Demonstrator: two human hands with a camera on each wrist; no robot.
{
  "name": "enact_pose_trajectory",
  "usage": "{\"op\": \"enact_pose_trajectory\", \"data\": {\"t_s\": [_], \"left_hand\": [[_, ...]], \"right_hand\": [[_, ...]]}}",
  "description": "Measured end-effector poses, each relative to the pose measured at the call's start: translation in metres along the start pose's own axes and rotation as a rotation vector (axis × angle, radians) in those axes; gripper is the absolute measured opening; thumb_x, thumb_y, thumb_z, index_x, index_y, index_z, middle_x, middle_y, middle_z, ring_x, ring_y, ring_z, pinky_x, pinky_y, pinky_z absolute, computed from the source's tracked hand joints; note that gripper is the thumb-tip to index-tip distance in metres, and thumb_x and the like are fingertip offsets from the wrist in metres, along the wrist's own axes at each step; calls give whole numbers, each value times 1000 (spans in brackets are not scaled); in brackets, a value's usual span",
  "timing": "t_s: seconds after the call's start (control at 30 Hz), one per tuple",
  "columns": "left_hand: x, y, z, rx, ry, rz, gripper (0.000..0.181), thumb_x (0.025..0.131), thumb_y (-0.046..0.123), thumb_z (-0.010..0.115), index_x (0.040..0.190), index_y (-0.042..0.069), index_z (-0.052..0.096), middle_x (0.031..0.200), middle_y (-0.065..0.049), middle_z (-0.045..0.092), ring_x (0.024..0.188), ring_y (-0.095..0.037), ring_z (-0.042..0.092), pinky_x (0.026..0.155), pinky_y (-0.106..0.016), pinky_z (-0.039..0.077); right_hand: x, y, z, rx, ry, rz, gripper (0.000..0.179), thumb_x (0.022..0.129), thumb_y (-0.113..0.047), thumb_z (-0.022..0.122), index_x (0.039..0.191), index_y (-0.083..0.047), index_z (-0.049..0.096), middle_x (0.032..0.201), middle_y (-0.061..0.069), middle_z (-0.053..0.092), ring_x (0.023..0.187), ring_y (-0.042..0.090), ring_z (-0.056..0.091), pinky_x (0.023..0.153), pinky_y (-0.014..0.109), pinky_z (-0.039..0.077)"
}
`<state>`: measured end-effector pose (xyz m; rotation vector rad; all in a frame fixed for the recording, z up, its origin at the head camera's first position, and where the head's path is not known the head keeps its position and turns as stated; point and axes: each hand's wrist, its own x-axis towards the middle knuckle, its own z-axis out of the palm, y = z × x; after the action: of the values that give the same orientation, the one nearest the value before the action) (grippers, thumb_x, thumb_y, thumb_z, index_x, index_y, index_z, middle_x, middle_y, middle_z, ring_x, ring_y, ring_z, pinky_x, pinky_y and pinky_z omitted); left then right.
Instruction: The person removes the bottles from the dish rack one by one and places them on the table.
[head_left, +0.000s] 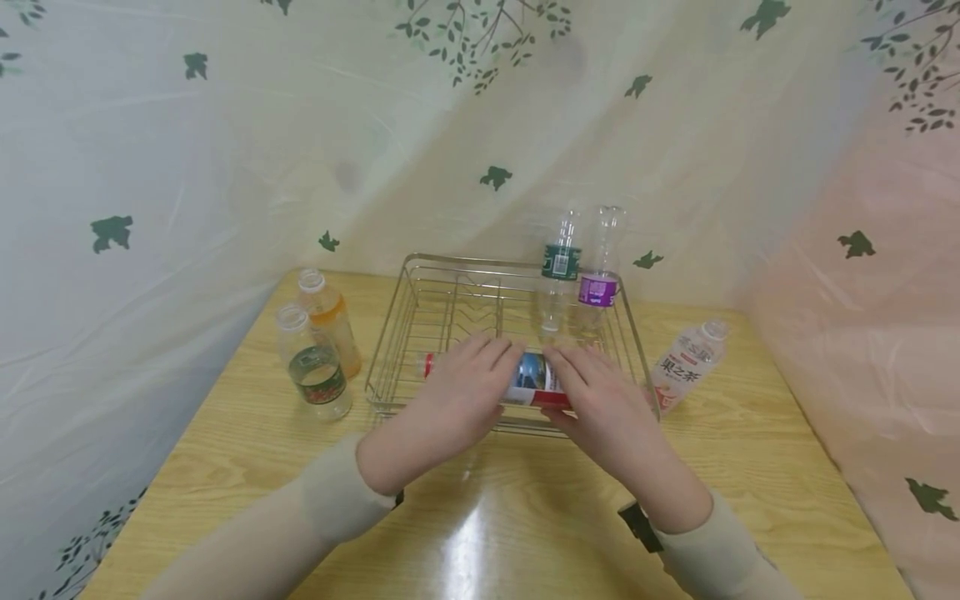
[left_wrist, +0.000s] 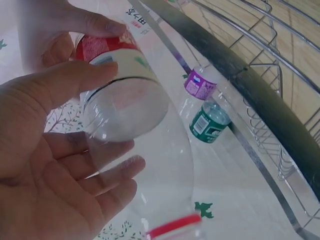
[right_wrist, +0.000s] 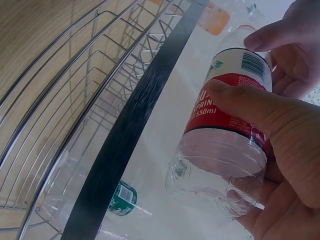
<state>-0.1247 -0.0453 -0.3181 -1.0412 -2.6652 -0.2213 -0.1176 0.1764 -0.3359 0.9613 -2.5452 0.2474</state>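
Both hands hold a clear, empty-looking plastic bottle [head_left: 531,375] lying sideways above the front part of a wire dish rack [head_left: 480,262]. Its label is red and white, and a red ring circles its neck. My left hand [head_left: 465,379] grips the neck-side half, thumb across the label's edge, fingers along the other side in the left wrist view. Nearer the base, my right hand [head_left: 603,408] grips the bottle with its thumb on the red label [right_wrist: 225,105]. A green-labelled bottle [head_left: 561,262] and a purple-labelled bottle [head_left: 597,291] stand in the rack's back right corner.
Left of the rack, a dark-green-and-red-labelled bottle [head_left: 318,375] and an orange-labelled bottle [head_left: 330,312] stand on the wooden table [head_left: 225,467]. A pink-and-white-labelled bottle [head_left: 682,367] is beside the rack's right side. A patterned curtain [head_left: 300,150] hangs behind.
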Motion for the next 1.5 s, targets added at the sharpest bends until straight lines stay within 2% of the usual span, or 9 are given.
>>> {"op": "enact_pose_trajectory", "data": {"t_s": [0.23,0.37,0.5,0.6,0.77,0.93,1.2,1.37,1.5], "left_hand": [[-6,-8,-6,-97,24,-18,92,76,32,92,146,-5,45,144,-19,52,134,-34,46,116,-42,33],[-13,-15,-8,-180,52,-40,101,80,38,89,153,-7,34,155,-24,38,146,-38,30,121,-45,21],[-21,-25,-9,-239,95,-75,106,82,42,86,155,-8,27,160,-25,28,150,-37,17,121,-44,16],[-27,-31,-9,-280,102,-125,109,82,44,86,157,-7,24,162,-23,26,151,-34,14,121,-45,17],[-39,-40,-6,-352,58,-236,113,84,47,83,160,-4,16,165,-20,17,152,-31,9,122,-45,13],[-50,-51,0,-400,38,-314,117,83,49,83,162,0,11,167,-17,11,153,-29,6,122,-46,13],[-63,-64,11,-522,28,-399,117,82,45,86,162,2,12,167,-17,12,152,-31,9,121,-50,17],[-69,-69,15,-528,15,-439,123,81,49,85,163,5,5,167,-18,9,152,-34,8,120,-52,17],[-74,-74,21,-526,17,-460,123,80,49,85,163,3,6,166,-20,8,151,-37,9,120,-53,17]], "right_hand": [[-3,4,2,21,41,7,81,68,-18,98,136,1,56,126,15,62,113,34,61,101,52,50],[-7,8,3,45,59,23,82,67,-16,98,135,2,57,126,16,62,112,34,60,95,51,54],[-11,11,3,55,60,43,83,67,-15,98,136,3,56,126,17,62,112,35,60,94,51,55],[-15,14,2,52,65,65,83,66,-13,98,135,4,57,127,19,62,113,36,61,94,52,54],[-22,19,0,51,78,108,83,67,-11,97,137,4,56,127,21,61,112,38,60,91,52,56],[-28,25,-2,55,106,140,84,67,-12,98,137,4,56,127,22,61,109,39,62,85,52,58],[-39,32,-4,100,151,168,82,68,-9,96,137,5,54,128,23,60,109,39,62,81,51,60],[-45,35,-4,106,150,202,83,68,-9,97,137,4,54,129,23,59,109,39,61,81,54,59],[-48,37,-6,114,157,211,83,67,-8,97,137,3,54,128,22,59,108,38,61,80,54,60]]}}
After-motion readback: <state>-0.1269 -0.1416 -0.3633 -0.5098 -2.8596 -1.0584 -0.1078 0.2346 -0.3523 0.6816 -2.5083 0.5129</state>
